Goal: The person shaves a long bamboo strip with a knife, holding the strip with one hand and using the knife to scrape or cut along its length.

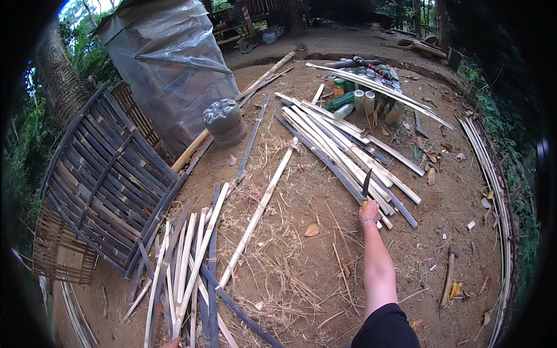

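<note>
My right hand (369, 211) is closed around the yellowish handle of a knife (366, 184), its dark blade pointing up and away. Just beneath and beyond it lies a fanned pile of split bamboo strips (342, 153), mostly pale with some dark ones. At the lower edge only a sliver of my left hand (172, 344) shows. It closes on the near end of a pale bamboo strip (200, 261), though most of its fingers are cut off. That strip lies over a second heap of pale and dark strips (178, 261) at the lower left.
A dark bamboo slatted panel (110, 180) leans at left, near a plastic-covered structure (168, 75) and a large plastic bottle (224, 122). Glass bottles (362, 103) cluster at the back right. A hammer (449, 275) lies on the right; long strips (493, 191) run along the edge.
</note>
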The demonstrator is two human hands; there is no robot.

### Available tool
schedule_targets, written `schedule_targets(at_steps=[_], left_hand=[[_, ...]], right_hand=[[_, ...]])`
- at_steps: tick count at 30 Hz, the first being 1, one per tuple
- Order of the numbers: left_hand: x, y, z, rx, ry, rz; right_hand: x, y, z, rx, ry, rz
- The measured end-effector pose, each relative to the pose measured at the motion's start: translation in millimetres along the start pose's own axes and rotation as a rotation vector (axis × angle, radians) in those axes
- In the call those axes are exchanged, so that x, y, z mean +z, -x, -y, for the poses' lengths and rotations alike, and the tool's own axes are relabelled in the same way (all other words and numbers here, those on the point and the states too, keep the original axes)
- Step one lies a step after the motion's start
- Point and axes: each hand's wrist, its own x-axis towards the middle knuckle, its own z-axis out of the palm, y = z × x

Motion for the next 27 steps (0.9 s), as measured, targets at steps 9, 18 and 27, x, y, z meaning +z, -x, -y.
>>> schedule_targets(at_steps=[9,18,27], left_hand=[[-34.4,27.8,-31.9,-0.205,0.069,0.144],[-12.4,53.5,-17.6,0.004,-0.078,-0.205],[-63.4,64.2,-80.0,0.071,-0.039,-0.137]], right_hand=[[8.4,-12.4,13.1,0.002,0.162,0.045],[-29.0,-12.9,80.5,0.137,-0.193,0.509],[-136.7,77.3,212.8,0.108,-0.975,0.958]])
